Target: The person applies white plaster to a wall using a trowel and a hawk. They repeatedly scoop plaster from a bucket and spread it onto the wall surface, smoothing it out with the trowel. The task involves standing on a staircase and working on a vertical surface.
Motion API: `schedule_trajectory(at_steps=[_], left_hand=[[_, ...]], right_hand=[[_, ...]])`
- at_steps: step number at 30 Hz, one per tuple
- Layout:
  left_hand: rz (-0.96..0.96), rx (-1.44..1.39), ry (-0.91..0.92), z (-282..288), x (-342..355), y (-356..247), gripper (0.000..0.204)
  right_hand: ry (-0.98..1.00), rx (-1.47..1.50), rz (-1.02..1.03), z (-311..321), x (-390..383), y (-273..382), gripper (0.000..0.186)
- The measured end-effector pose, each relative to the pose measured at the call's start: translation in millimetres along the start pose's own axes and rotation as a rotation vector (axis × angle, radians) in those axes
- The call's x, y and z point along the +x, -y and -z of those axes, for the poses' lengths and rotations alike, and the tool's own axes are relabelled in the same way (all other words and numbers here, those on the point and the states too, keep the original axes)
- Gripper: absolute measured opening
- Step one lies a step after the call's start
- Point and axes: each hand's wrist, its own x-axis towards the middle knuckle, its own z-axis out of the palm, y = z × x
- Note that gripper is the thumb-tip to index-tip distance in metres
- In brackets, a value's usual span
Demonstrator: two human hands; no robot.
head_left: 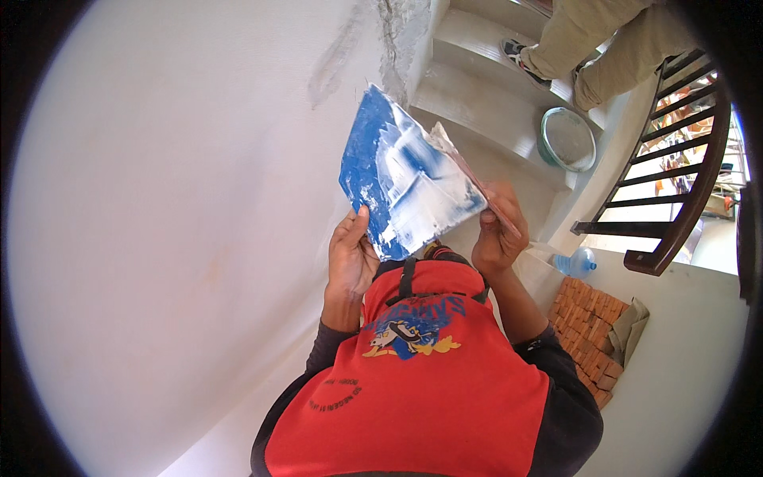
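1 blue board [409, 171] is gripped at its edge by the left hand [354, 253], and 1 flat scraper [470, 172] is gripped by the right hand [501, 232] at the board's right side. White paste [435, 205] is spread over much of the board, but some blue is left bare. Farther off, 1 basin [545, 144] is seen on the steps [459, 99], and 1 rough grey streak [392, 46] seems to be left on the wall [175, 175].

We see a tilted, flat blue board [409, 171], smeared with white paste [433, 205], beside a thin, slanted reddish-brown plate [469, 169].
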Motion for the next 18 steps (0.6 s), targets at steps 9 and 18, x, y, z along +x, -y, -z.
schedule_trajectory(at_steps=[9, 18], left_hand=[[-0.102, 0.093, -0.013, -11, -4, -5, 0.028], [-0.103, 0.264, 0.067, -17, -1, -26, 0.033]], right_hand=[[0.039, -0.334, -0.002, 67, 3, -11, 0.021], [0.684, -0.596, 0.243, 53, 174, 40, 0.018]])
